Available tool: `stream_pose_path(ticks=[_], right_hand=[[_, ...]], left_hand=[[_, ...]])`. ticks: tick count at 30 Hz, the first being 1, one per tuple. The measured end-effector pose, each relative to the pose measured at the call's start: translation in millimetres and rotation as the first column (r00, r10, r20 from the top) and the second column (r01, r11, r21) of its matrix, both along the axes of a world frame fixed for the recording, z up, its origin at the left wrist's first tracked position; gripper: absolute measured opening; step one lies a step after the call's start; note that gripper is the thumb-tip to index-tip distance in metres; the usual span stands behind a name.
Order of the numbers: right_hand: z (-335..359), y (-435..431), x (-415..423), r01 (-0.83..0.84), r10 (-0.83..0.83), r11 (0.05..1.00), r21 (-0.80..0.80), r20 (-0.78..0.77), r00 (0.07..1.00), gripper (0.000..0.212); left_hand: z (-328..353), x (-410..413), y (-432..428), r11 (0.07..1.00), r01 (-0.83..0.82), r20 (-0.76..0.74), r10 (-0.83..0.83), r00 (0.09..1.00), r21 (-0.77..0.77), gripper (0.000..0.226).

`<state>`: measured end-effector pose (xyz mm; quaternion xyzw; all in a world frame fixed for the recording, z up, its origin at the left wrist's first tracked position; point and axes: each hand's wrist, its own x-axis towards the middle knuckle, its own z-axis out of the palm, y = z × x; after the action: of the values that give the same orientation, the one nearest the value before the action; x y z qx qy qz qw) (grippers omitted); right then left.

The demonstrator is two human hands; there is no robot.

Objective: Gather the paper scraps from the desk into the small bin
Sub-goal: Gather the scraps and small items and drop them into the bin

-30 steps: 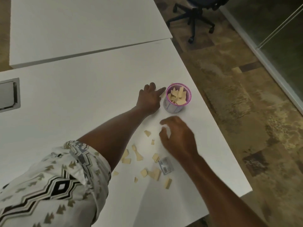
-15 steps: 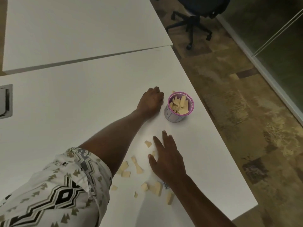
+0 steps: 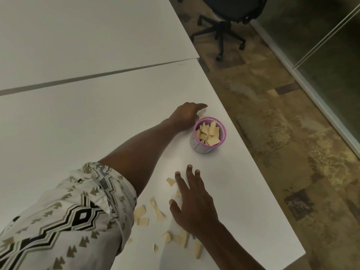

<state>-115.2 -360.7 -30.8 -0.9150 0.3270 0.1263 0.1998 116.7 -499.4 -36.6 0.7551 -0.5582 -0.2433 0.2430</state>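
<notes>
The small bin (image 3: 197,148) with the pink rim has faint blue marks on its side, too blurry to read, and it stands near the right edge of the white desk (image 3: 97,123) with a heap of yellow paper scraps (image 3: 209,133) inside. The left hand (image 3: 186,117) rests on the desk just beside the bin with one finger stretched out, and I cannot tell how its other fingers lie. The right hand (image 3: 194,208) lies flat with straight, spread fingers, holding nothing, among the loose scraps (image 3: 142,215) nearer the person, and a black chair (image 3: 229,22) stands on the floor past the desk.
</notes>
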Motion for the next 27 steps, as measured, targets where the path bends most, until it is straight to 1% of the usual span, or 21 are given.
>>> stream_pose_path(ticks=[3,7,12,14,16,18,19,20,22,23,27], right_hand=[[-1,0,1,0.007,-0.007,1.0,-0.004,-0.002,1.0,0.081],[-2,0,2,0.013,-0.013,1.0,0.006,0.001,1.0,0.081],[-3,-1,0,0.012,-0.012,1.0,-0.008,0.001,1.0,0.081],[-3,-1,0,0.013,-0.013,1.0,-0.008,0.004,1.0,0.08],[-4,-1,0,0.013,-0.013,1.0,-0.008,0.009,1.0,0.081],[-4,-1,0,0.012,-0.012,1.0,-0.005,0.012,1.0,0.081],[-4,-1,0,0.013,-0.013,1.0,-0.003,0.015,1.0,0.08],[-4,-2,0,0.014,-0.014,1.0,0.0,0.018,1.0,0.08],[-4,-3,-1,0.013,-0.013,1.0,-0.005,0.019,1.0,0.079],[-4,-3,-1,0.013,-0.012,1.0,-0.009,0.02,1.0,0.079],[-5,-3,-1,0.018,-0.018,1.0,-0.007,0.03,0.999,0.078]], left_hand=[[3,1,-7,0.997,0.074,0.073,-0.076,0.994,0.03,0.036],[4,-2,-10,0.996,0.078,0.121,-0.082,0.989,0.036,0.024],[3,-4,-12,0.995,0.09,0.152,-0.097,0.984,0.052,0.018],[2,-2,-13,0.995,0.088,0.137,-0.094,0.986,0.054,0.021],[2,0,-14,0.993,0.112,0.091,-0.115,0.989,0.042,0.03],[4,4,-11,0.98,0.195,0.046,-0.196,0.98,0.029,0.047],[5,6,-8,0.967,0.255,0.066,-0.256,0.964,0.032,0.049],[5,7,-6,0.95,0.31,0.106,-0.312,0.944,0.036,0.045],[4,6,-1,0.931,0.361,0.182,-0.365,0.913,0.057,0.029],[4,5,0,0.93,0.361,0.199,-0.366,0.909,0.061,0.024],[3,4,7,0.958,0.282,0.183,-0.288,0.94,0.055,0.021]])
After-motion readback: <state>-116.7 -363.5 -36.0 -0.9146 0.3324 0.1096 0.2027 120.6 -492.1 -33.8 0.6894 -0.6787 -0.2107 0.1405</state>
